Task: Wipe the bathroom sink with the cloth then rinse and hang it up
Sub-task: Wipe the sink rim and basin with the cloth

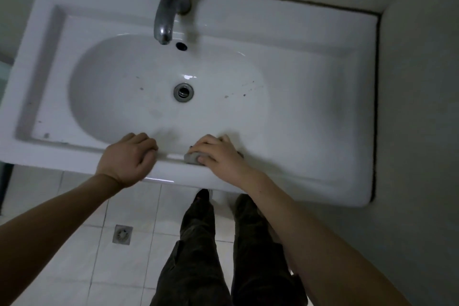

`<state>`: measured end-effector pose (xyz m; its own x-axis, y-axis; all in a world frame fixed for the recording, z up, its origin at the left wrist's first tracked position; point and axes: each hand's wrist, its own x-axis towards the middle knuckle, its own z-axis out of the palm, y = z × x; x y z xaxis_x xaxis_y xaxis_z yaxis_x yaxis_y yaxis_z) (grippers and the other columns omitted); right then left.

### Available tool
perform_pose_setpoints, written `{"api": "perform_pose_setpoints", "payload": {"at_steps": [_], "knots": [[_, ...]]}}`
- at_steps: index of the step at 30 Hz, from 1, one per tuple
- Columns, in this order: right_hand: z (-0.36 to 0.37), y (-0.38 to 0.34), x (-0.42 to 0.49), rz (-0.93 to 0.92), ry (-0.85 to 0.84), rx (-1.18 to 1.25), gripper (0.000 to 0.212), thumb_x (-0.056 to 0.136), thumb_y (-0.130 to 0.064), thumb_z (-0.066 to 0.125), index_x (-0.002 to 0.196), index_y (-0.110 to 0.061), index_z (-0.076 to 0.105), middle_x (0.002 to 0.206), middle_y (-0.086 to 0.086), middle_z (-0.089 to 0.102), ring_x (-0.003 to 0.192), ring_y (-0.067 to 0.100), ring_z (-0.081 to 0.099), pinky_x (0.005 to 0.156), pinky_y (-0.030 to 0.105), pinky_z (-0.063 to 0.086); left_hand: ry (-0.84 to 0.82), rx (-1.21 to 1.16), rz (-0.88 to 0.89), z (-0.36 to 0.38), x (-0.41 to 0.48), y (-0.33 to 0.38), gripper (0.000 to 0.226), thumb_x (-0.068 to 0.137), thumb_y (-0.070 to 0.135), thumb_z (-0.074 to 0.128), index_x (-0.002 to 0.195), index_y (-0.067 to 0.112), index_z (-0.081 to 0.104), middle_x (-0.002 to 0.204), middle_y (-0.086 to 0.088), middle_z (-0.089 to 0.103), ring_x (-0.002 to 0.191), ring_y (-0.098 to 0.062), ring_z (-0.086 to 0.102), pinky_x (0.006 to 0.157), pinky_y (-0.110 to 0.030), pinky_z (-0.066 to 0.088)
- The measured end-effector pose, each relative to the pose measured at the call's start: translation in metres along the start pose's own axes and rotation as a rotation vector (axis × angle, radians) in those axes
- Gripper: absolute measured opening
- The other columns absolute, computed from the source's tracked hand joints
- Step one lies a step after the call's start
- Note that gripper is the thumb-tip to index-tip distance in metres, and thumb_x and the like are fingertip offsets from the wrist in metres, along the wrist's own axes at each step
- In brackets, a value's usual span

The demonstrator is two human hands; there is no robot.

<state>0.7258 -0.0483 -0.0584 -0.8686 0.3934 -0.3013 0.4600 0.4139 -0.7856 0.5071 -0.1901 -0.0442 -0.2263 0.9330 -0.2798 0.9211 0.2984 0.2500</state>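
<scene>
Looking straight down on the white sink now, and both hands are at its near rim. The right hand lies palm-down over a small grey cloth, fingers curled on top of it and pressing it to the rim just at the basin's front edge; only a bunched corner of the cloth peeks out by the thumb. The left hand sits just beside it on the same rim, fingers curled over into a loose fist that grips the edge, nothing in it. Into the basin itself: no pooled water shows, just the metal drain at the centre and a scatter of small dark specks to the right of it (a fainter smudge or two on the left side as well). The overflow hole sits on the far wall, right under the spout of the chrome faucet, and no water runs from it. Below the rim, dark trouser legs stand on the pale tiled floor, with a square floor drain to their left.
</scene>
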Motion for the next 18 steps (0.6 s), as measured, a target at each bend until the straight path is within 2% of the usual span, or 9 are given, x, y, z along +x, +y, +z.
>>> {"api": "perform_pose_setpoints", "payload": {"at_steps": [2,4,6,9,11,13,14,16,18], "knots": [[-0.009,-0.006,0.0,0.015,0.059,0.114,0.029,0.091,-0.009,0.055,0.117,-0.014,0.067,0.119,0.002,0.061,0.108,0.024,0.054,0.096,0.032,0.033,-0.001,-0.002,0.011,0.0,0.0,-0.001,0.035,0.087,0.039,0.031,0.091,0.023,0.062,0.085,0.003,0.059,0.078,-0.02,0.051,0.055,-0.031,0.044],[-0.035,-0.01,-0.02,0.029,0.236,0.232,0.03,0.089,-0.004,0.055,0.117,-0.005,0.066,0.116,0.007,0.061,0.108,0.007,0.056,0.1,0.023,0.039,-0.008,-0.007,0.026,0.002,-0.001,-0.002,0.035,0.089,0.039,0.028,0.089,0.023,0.06,0.082,0.004,0.056,0.075,-0.018,0.049,0.054,-0.03,0.043],[-0.064,-0.005,-0.053,0.122,0.457,0.207,0.03,0.089,-0.004,0.053,0.117,-0.005,0.065,0.115,0.004,0.06,0.106,-0.001,0.054,0.099,0.015,0.037,0.007,-0.004,0.028,0.004,-0.001,-0.002,0.034,0.09,0.038,0.028,0.088,0.024,0.059,0.081,0.004,0.055,0.075,-0.018,0.048,0.054,-0.029,0.041],[-0.087,0.038,-0.122,0.316,0.681,-0.059,0.03,0.09,-0.012,0.051,0.116,-0.011,0.066,0.115,0.006,0.062,0.105,0.015,0.057,0.099,0.027,0.042,0.022,0.002,0.033,0.004,-0.003,-0.001,0.031,0.09,0.036,0.029,0.086,0.024,0.057,0.082,0.005,0.055,0.076,-0.019,0.048,0.054,-0.03,0.041],[-0.074,0.06,-0.158,0.53,0.724,-0.256,0.029,0.091,-0.018,0.049,0.115,-0.016,0.065,0.117,0.009,0.062,0.102,0.032,0.057,0.09,0.036,0.039,0.026,0.004,0.034,0.005,-0.004,-0.001,0.029,0.09,0.035,0.029,0.083,0.024,0.055,0.08,0.005,0.053,0.075,-0.018,0.046,0.054,-0.031,0.041],[-0.048,0.064,-0.169,0.656,0.785,-0.432,0.028,0.092,-0.019,0.049,0.115,-0.013,0.064,0.118,0.013,0.061,0.099,0.034,0.052,0.081,0.033,0.029,0.032,0.014,0.048,0.006,-0.003,-0.001,0.028,0.09,0.033,0.029,0.081,0.023,0.054,0.078,0.005,0.051,0.073,-0.018,0.045,0.053,-0.03,0.04],[-0.033,0.056,-0.165,0.7,0.828,-0.472,0.028,0.092,-0.016,0.05,0.116,-0.012,0.063,0.119,0.014,0.06,0.1,0.032,0.049,0.081,0.036,0.031,0.035,0.017,0.054,0.006,-0.004,-0.002,0.028,0.09,0.033,0.03,0.081,0.023,0.054,0.078,0.005,0.051,0.072,-0.018,0.045,0.052,-0.03,0.038],[0.001,0.022,-0.136,0.747,0.829,-0.437,0.036,0.091,-0.009,0.05,0.125,-0.017,0.056,0.128,0.011,0.054,0.111,0.032,0.047,0.092,0.044,0.035,0.039,0.016,0.058,0.007,-0.004,-0.002,0.026,0.091,0.032,0.03,0.08,0.023,0.052,0.076,0.005,0.049,0.072,-0.018,0.044,0.05,-0.028,0.035],[0.041,-0.02,-0.091,0.673,0.732,-0.38,0.052,0.086,-0.004,0.049,0.134,-0.023,0.046,0.137,0.006,0.047,0.124,0.03,0.042,0.102,0.041,0.027,0.043,0.01,0.057,0.006,-0.005,-0.001,0.026,0.091,0.032,0.03,0.079,0.024,0.051,0.076,0.006,0.048,0.072,-0.018,0.044,0.05,-0.028,0.034]]}}
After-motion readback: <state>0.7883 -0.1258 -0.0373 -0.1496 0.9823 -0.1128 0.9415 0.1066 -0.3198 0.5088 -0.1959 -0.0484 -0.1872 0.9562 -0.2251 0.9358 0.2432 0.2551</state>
